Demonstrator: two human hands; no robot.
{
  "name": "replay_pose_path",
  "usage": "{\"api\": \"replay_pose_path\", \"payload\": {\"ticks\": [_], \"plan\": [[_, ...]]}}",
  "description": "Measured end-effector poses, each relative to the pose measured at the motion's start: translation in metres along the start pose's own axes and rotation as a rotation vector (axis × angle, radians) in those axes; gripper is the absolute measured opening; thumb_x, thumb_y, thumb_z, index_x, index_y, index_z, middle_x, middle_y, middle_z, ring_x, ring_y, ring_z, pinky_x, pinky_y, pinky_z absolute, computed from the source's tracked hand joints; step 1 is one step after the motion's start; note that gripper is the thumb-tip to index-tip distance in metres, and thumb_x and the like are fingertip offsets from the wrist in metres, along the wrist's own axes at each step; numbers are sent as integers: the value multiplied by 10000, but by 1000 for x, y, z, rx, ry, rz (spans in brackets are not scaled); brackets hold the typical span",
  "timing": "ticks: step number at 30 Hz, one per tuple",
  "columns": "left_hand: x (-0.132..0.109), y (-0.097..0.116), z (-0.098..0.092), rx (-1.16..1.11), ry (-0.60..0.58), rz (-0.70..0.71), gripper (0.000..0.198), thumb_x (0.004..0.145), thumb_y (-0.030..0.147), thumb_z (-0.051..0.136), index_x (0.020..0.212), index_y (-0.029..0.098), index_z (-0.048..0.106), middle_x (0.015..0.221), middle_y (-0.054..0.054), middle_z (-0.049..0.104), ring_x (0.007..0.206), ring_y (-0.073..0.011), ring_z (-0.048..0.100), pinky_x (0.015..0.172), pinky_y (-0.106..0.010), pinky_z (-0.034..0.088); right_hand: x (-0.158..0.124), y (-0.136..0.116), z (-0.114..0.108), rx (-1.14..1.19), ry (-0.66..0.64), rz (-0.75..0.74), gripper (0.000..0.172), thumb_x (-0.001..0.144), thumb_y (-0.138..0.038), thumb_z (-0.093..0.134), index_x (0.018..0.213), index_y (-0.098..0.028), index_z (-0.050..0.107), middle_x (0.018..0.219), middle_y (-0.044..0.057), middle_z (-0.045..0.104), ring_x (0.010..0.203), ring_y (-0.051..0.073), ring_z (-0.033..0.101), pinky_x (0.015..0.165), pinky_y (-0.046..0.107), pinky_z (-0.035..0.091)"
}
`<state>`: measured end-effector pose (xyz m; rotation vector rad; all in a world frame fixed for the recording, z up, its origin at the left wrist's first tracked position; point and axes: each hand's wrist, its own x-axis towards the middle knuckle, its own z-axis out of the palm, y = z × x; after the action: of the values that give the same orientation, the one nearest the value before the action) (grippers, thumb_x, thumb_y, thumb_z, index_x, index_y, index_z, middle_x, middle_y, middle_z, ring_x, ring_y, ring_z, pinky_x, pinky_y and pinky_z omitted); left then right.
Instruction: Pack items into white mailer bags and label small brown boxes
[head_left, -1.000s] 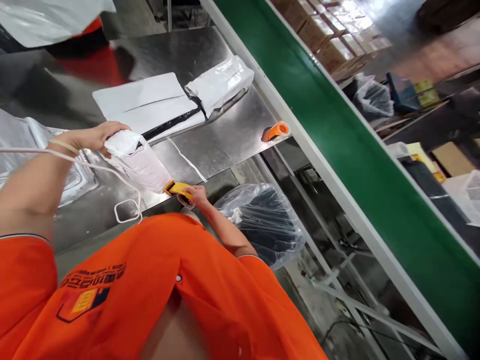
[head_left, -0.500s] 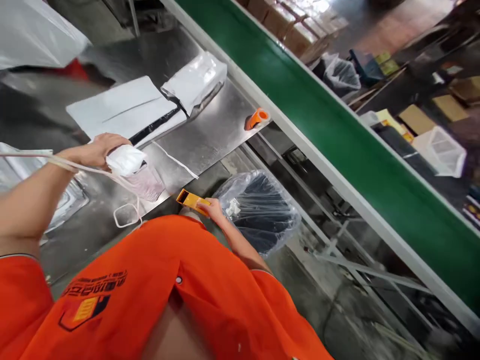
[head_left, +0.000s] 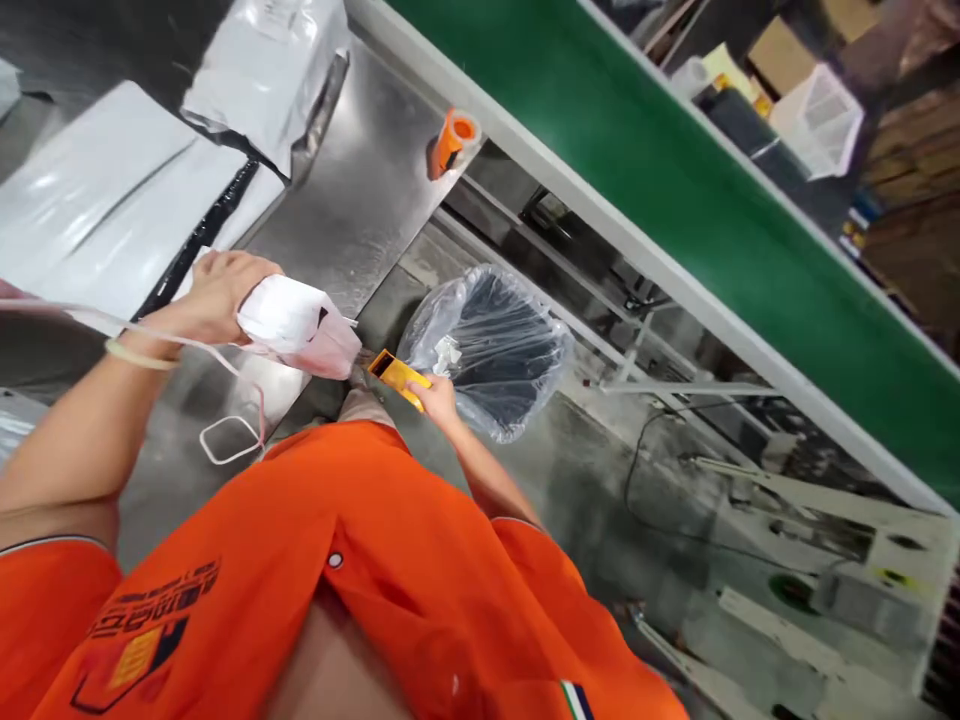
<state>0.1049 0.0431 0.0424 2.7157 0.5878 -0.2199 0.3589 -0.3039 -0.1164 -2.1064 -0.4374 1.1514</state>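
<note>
My left hand (head_left: 217, 295) is closed on a small white plastic mailer parcel (head_left: 300, 325), holding it over the front edge of the steel table (head_left: 352, 200). A white cord (head_left: 225, 400) runs across my left wrist and loops below it. My right hand (head_left: 439, 398) is lower, just off the table's edge, gripping a yellow handheld device (head_left: 397, 374) whose end points toward the parcel. Right beside that hand is a clear plastic bag with dark contents (head_left: 491, 350).
Flat white mailers with a black strip (head_left: 112, 200) and a filled white parcel (head_left: 262, 70) lie on the table. An orange tape roll (head_left: 452, 140) sits at its far corner. A green conveyor belt (head_left: 675, 180) runs diagonally beyond. Metal frames and cables cover the floor at right.
The view has swung down and right. My left hand has carried the parcel toward the table's edge. My right hand with the yellow device has dropped away from the table toward the clear bag.
</note>
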Motion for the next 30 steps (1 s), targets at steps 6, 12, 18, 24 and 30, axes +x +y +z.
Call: {"api": "replay_pose_path", "payload": {"ticks": [6,12,18,24,30], "plan": [[31,13,9,43,-11,-31,943,670,324,862,1578,263,614,1566,-146,664,1540,-480,480,1327,-744,246,36,-15,23,-109,34,106,359,832,-386,915,607,-230,683,522,-37,534,640,168,572,624,273,396],[13,-12,7,11,54,-64,948,633,506,793,1531,254,629,1445,-153,692,1436,-490,567,1268,-689,390,52,-16,69,-155,84,242,516,723,-168,968,494,-260,515,489,-32,445,690,216,652,671,308,435],[-12,-45,4,21,89,-47,950,657,541,771,1545,229,646,1445,-167,680,1409,-500,607,1223,-655,447,64,-37,68,-152,180,212,301,1026,-448,784,834,-223,732,804,74,726,946,293,760,807,335,523],[-8,-20,10,4,90,-66,950,701,545,781,1595,289,589,1528,-145,668,1460,-471,573,1255,-623,403,100,-99,116,-85,311,194,340,1205,-419,483,1386,-180,644,1291,189,803,1214,346,769,966,368,557],[-3,6,15,-11,156,-133,921,672,549,770,1545,295,629,1535,-121,687,1518,-495,526,1320,-648,315,111,-90,148,-115,255,162,414,1202,-362,396,1497,-152,597,1303,225,783,1203,363,764,987,412,548]]}}
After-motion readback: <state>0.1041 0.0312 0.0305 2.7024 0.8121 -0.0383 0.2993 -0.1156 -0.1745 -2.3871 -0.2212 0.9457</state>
